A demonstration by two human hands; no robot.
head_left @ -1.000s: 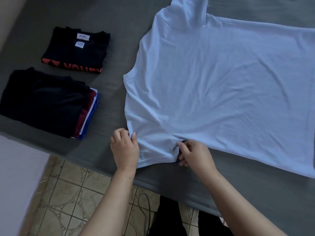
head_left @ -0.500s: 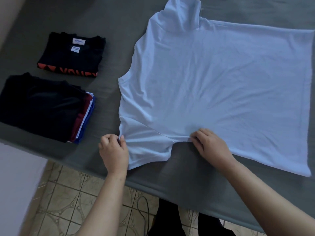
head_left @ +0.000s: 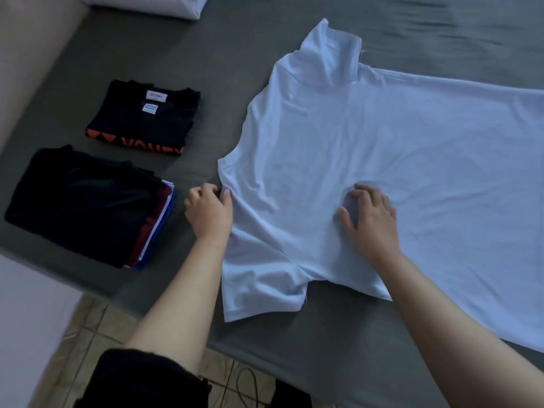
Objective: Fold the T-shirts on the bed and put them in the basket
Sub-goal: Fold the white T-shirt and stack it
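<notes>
A pale blue T-shirt (head_left: 368, 160) lies spread flat on the grey bed (head_left: 182, 54), its neck pointing left and its near sleeve at the bed's front edge. My left hand (head_left: 210, 212) pinches the shirt's shoulder edge by the neck. My right hand (head_left: 371, 219) lies on the shirt's chest with fingers spread, bunching a little cloth under it. To the left sits a stack of folded shirts (head_left: 88, 207), black on top with maroon, white and blue below. Behind it lies one folded black shirt with orange print (head_left: 144, 119). No basket is in view.
A white pillow or folded cloth (head_left: 153, 5) lies at the bed's far left corner. A beige wall runs along the left. Below the bed's front edge are tiled floor (head_left: 88, 328) and a dark cable. A pale surface (head_left: 26, 319) stands at lower left.
Both hands have moved away from the near sleeve and up the shirt: the left to the shoulder edge, the right onto the chest. The view has shifted back and to the left.
</notes>
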